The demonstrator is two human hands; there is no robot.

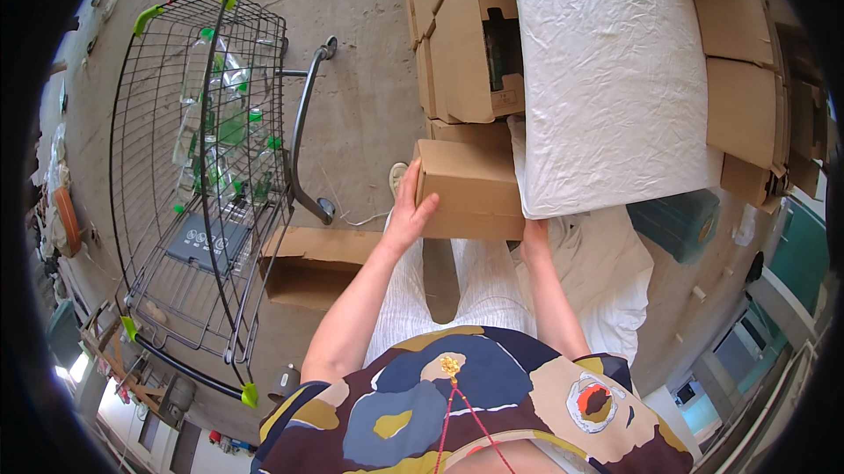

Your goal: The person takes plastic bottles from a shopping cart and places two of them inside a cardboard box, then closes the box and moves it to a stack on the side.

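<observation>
A closed brown cardboard box (469, 182) is held in front of me, above my thighs. My left hand (410, 208) presses against its left side, thumb spread over the near face. At the box's near right corner is my right hand (534, 235); its fingers are partly hidden behind the box and the white cover. The box's right end meets the edge of a table-like surface under a crinkled white cover (615, 78).
Cardboard boxes (462, 52) are stacked beyond, with more boxes (743, 113) at the right. On my left stands a wire shopping cart (132, 135) holding green-capped plastic bottles (230, 118). An open cardboard box (330, 245) lies beside it. A teal bin (677, 223) sits right.
</observation>
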